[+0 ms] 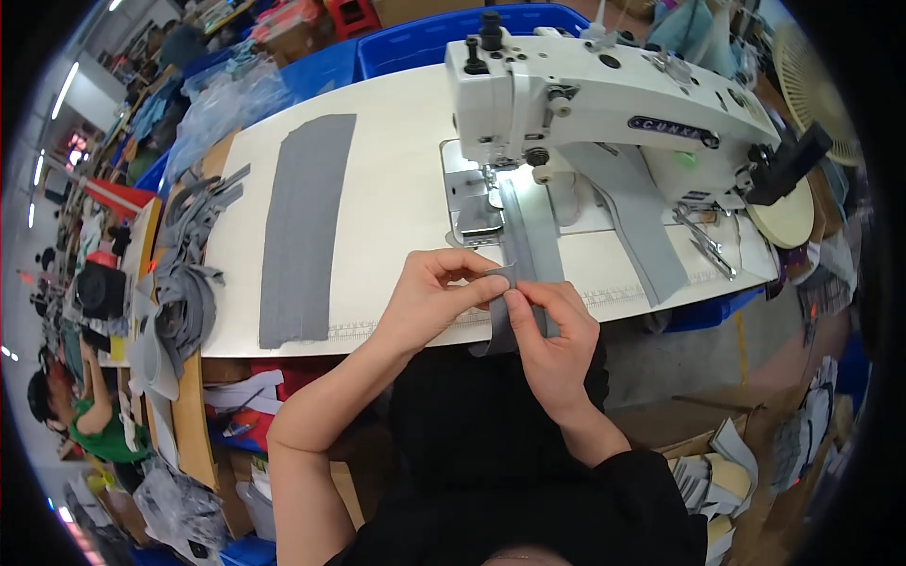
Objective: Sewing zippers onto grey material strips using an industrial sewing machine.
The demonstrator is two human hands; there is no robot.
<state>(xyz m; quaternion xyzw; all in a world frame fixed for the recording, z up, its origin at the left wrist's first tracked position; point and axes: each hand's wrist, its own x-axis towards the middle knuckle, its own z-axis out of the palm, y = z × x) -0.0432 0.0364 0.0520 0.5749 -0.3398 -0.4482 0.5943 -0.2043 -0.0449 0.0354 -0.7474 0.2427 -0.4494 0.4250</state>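
Note:
My left hand [444,292] pinches a grey fabric strip [500,335] between thumb and fingers at the table's front, just below the sewing machine's needle plate [455,177]. My right hand [552,344] grips the same strip with its thumb, close beside the left thumb. The strip runs up under the presser foot [490,187] of the white sewing machine [604,94] and hangs down between my hands. A flat grey panel [307,226] lies to the left, and another grey piece [637,250] lies right of the needle, near metal scissors [717,253].
The white tabletop [387,179] has grey scraps [184,311] piled at its left edge. Blue bins [406,42] stand behind it, a fan [807,85] at the back right. A co-worker in green [104,424] works at the far left. Cardboard and cut pieces [717,472] sit below right.

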